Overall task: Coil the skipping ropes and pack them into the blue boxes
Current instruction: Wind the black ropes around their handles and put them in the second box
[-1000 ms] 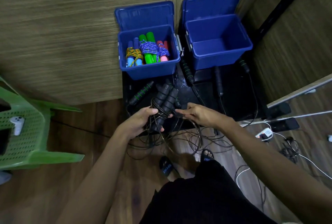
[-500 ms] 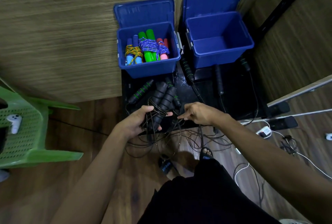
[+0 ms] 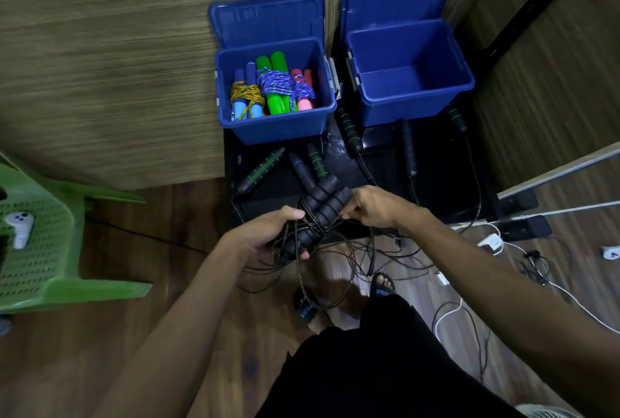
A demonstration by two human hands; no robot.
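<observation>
My left hand (image 3: pixel 268 233) grips a pair of black foam skipping-rope handles (image 3: pixel 318 213) with thin black cord wound round them. My right hand (image 3: pixel 372 206) pinches that cord beside the handles' upper end. Loose loops of the black cord (image 3: pixel 322 280) hang below toward the floor. The left blue box (image 3: pixel 275 125) holds three coiled ropes with blue, green and pink handles. The right blue box (image 3: pixel 412 108) stands open with nothing in it. More black ropes with green-ringed handles (image 3: pixel 260 171) lie on the black platform (image 3: pixel 436 182) before the boxes.
A green plastic chair (image 3: pixel 43 249) with a white controller (image 3: pixel 20 226) stands at the left. White and black cables (image 3: pixel 523 263) and a plug lie on the wooden floor at the right. My sandalled feet (image 3: pixel 382 286) are under the dangling cord.
My right hand has moved closer to the handles, pulling the cord in against them. The hanging loops have shortened slightly. My left hand keeps its grip.
</observation>
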